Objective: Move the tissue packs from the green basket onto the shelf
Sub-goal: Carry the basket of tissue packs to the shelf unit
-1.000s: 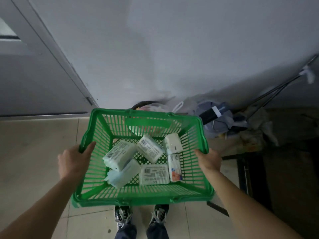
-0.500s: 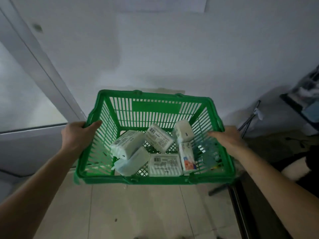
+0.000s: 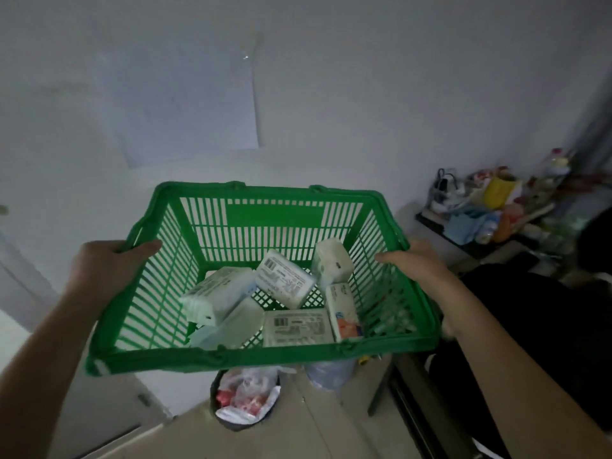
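Left hand clamped on the left rim of the green basket, thumb hooked over the edge. Basket is carried in the air, tilted a bit, near edge low.

Tissue packs all sit loose on the basket floor, six by my count, jumbled and leaning on each other. One at far right corner stands on end. None out yet.

Handling guess: light, soft, film-wrapped, so slick and squashy. Pinch each across the short sides, not the flat faces. Basket itself is stiff lattice plastic, and the rim grip looks fine.

Right hand grips the right rim, thumb inside.

Room: dim, plain white wall ahead with a pale sheet on it. Bin with a plastic liner on the tiled floor below the basket. Cluttered dark tabletop far right. Can't confirm a shelf in view.
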Demonstrator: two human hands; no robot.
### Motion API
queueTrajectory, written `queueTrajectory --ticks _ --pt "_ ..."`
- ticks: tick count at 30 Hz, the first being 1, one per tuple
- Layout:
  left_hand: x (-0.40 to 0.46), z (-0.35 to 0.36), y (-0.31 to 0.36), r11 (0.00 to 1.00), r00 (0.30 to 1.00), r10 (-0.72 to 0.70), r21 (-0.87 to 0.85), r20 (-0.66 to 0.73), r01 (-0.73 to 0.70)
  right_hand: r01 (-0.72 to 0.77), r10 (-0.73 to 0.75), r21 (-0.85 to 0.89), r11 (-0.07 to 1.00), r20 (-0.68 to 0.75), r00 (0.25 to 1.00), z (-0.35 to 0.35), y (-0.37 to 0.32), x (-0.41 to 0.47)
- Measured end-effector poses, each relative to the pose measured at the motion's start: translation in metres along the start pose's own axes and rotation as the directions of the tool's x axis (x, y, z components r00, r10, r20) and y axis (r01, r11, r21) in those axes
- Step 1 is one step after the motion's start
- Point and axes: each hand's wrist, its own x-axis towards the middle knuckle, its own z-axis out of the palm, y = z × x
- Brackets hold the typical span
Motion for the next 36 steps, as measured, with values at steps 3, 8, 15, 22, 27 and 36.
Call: queueTrajectory --ticks 3,8,15,22,27,36 --pt "0.002 0.011 0.036 0.994 0.992 0.107 0.028 0.069 -0.110 -0.014 0.018 0.053 0.998 -0.065 0.998 -0.037 0.005 -0.026" --pt "-0.016 0.030 0.098 0.958 0.953 0.286 -0.029 0.101 -0.284 -0.056 0.085 0.148 0.987 -0.203 0.975 -0.101 0.018 -0.081" --pt "-0.061 0.084 0.182 0.888 0.842 0.459 -0.142 0.284 -0.437 -0.172 0.230 0.184 0.968 -0.367 0.901 -0.194 0.069 -0.165" --pt "-0.153 0.148 0.257 0.833 0.679 0.552 -0.278 0.484 -0.478 -0.260 0.363 0.259 0.930 -0.558 0.746 -0.271 0.147 -0.270" --pt "-0.248 0.197 0.302 0.784 0.551 0.608 -0.327 0.572 -0.527 -0.270 0.435 0.343 0.900 -0.647 0.626 -0.323 0.200 -0.361" --pt "-0.458 0.284 0.378 0.628 0.258 0.738 -0.494 0.624 -0.601 -0.285 0.545 0.465 0.838 -0.736 0.402 -0.418 0.299 -0.540"
